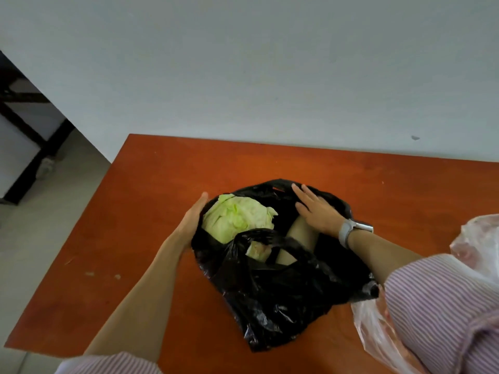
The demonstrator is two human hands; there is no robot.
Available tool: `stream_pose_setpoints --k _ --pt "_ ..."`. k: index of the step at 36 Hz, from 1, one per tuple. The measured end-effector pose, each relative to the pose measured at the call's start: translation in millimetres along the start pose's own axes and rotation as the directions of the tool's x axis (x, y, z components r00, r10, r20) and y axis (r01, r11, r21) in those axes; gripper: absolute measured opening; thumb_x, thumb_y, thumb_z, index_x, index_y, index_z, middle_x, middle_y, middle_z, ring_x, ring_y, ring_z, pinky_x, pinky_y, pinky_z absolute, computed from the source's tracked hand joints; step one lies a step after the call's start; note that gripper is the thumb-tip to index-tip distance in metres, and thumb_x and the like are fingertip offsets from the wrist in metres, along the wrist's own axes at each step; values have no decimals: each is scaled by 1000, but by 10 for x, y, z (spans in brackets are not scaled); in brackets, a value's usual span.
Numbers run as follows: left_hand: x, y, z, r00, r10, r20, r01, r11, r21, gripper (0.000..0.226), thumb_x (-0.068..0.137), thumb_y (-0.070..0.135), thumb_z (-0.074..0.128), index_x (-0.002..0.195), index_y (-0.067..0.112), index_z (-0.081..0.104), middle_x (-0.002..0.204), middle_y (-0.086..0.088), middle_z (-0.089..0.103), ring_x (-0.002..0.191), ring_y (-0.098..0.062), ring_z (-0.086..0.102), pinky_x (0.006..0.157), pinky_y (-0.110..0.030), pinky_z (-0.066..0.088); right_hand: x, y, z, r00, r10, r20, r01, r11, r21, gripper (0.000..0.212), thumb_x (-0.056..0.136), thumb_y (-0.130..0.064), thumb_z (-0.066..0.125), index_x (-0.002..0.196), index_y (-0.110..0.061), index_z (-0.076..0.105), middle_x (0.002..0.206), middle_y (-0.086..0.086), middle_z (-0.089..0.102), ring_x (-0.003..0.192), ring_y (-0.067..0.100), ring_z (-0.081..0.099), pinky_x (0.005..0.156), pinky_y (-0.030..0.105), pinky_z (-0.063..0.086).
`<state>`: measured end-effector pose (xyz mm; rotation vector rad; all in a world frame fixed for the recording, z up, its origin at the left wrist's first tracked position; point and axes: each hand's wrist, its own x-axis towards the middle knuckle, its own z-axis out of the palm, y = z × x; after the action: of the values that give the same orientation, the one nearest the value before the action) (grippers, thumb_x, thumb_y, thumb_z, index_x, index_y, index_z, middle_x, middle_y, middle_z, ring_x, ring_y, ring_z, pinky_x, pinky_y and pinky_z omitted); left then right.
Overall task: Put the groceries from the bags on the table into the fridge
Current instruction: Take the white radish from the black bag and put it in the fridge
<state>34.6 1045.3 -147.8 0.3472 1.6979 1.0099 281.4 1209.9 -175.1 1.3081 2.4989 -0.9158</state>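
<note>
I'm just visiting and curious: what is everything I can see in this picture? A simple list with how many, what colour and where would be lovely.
table: one, reddish-brown wood, fills the middle of the view, against the wall
black bag: one, black plastic, on the middle of the table, mouth open
cabbage: one, pale green, inside the black bag at its left
pale item: one, beige, inside the black bag right of the cabbage; cannot tell what it is
clear bag: one, see-through pinkish plastic, at the table's right edge
wall: pale grey, behind the table
watch: one, grey-white strap, on the right wrist
sleeves: two, striped pinkish-white, bottom of the view
left hand: flat against the bag's left side
right hand: fingers straight, on the bag's far right rim
</note>
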Motion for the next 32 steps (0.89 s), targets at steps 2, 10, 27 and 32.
stream_pose_setpoints --k 2,10,27,32 --pt "38 -85 -15 998 -52 -19 50 995 -87 59 93 58 33 111 11 63 107 -12 67 97 -26 64 81 -37 50 27 57 95 997 27 67 -25 999 -29 51 99 -42 23 146 -35 4 157 -3 1 143 32 8 115 44 12" --pt "-185 -22 130 758 527 -384 -266 787 556 19 90 44 50 98 32 61 108 8 58 103 -14 55 95 -45 44 -292 49 26 991 -116 -65 120 991 58 49 97 -24 39 145 -24 26 155 -6 17 142 20 15 113 36 19" --pt "-855 -383 1232 724 338 602 -587 -157 794 60 92 60 22 143 29 30 155 -7 19 144 -29 7 116 -43 -2 -688 385 11 961 -264 -87 156 771 -617 54 88 -35 25 139 -24 39 140 5 48 131 30 41 104 58 31" --pt "-953 -885 1217 774 196 602 -578 -169 798 57 96 56 24 146 35 9 157 -4 -10 140 -34 9 109 -48 24 -560 529 150 989 -140 -45 93 832 -547 51 96 -47 6 144 -37 -8 156 -5 4 145 21 1 115 51 5"
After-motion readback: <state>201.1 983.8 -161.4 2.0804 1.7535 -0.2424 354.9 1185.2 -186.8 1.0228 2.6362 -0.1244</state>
